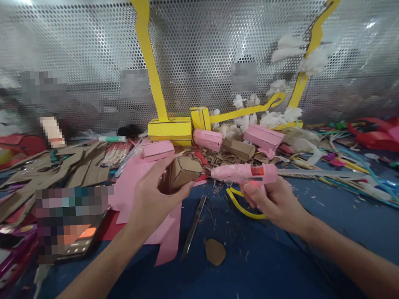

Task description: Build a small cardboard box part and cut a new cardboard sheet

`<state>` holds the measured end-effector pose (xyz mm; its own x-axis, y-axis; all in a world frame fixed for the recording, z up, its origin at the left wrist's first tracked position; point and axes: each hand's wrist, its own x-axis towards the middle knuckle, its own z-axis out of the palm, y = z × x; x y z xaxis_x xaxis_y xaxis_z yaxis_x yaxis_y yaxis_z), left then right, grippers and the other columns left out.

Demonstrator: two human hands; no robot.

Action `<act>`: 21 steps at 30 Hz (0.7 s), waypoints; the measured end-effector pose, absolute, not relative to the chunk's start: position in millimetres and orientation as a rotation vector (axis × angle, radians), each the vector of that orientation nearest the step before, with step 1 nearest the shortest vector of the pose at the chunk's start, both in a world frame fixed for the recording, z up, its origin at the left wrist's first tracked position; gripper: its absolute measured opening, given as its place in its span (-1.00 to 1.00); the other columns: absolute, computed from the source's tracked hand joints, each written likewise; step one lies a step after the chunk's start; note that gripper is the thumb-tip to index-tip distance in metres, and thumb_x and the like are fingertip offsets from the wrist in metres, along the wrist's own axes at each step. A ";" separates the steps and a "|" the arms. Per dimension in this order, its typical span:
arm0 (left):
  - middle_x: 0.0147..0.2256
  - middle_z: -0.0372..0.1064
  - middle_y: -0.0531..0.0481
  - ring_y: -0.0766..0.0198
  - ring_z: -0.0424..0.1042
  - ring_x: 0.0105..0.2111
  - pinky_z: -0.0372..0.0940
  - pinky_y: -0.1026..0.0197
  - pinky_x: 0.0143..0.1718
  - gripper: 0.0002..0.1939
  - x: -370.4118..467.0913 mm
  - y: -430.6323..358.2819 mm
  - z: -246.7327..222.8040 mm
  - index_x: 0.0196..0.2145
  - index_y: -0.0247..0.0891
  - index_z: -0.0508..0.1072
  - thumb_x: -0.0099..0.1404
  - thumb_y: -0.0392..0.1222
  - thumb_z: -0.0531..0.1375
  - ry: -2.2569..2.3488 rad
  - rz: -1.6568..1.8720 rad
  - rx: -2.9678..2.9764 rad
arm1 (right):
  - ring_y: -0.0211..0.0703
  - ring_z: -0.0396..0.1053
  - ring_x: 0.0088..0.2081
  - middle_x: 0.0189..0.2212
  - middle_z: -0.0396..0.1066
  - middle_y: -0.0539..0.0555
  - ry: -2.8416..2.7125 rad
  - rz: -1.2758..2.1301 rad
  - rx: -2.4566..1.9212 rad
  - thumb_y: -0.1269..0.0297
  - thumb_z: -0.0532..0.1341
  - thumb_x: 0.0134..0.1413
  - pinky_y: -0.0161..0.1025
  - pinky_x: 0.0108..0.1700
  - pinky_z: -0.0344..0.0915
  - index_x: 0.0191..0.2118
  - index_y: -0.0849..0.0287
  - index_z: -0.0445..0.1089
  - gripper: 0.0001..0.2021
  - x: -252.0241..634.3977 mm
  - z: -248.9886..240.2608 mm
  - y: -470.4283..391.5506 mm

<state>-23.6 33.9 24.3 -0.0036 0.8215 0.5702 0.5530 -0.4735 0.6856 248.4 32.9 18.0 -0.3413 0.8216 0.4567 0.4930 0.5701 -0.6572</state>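
My left hand is closed around a small faceted cardboard box, fingers behind it and thumb along its lower side. In my right hand is a pink glue gun, gripped by its handle. Its nozzle points left, close to the box's right end; whether they touch I cannot tell. A clear glue stick sticks out from the gun's back. Below the hands, a cutter blade and a flat, many-sided cardboard piece lie on the blue table.
Pink paper lies under my left arm, beside a phone. Behind stand yellow box shapes with tall strips, pink prisms and a brown prism. Cardboard strips lie left; a perforated metal wall closes the back.
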 end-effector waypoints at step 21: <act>-0.08 0.54 -0.06 0.10 0.53 -0.10 0.48 0.08 -0.07 -0.47 -20.8 31.2 35.1 0.08 -0.17 0.43 0.16 -0.07 0.37 1.380 1.444 1.858 | -0.33 0.02 -0.64 -0.69 0.12 -0.05 -1.910 0.755 -1.027 -0.13 -0.01 0.34 -0.29 -0.60 -0.12 -0.58 0.14 0.17 -0.45 246.3 14.7 29.7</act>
<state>-20.8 31.2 35.1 -0.0268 0.8728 0.4874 0.4474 -0.4255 0.7866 246.3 29.7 14.7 -0.3311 0.8647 0.3776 0.3726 0.4875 -0.7896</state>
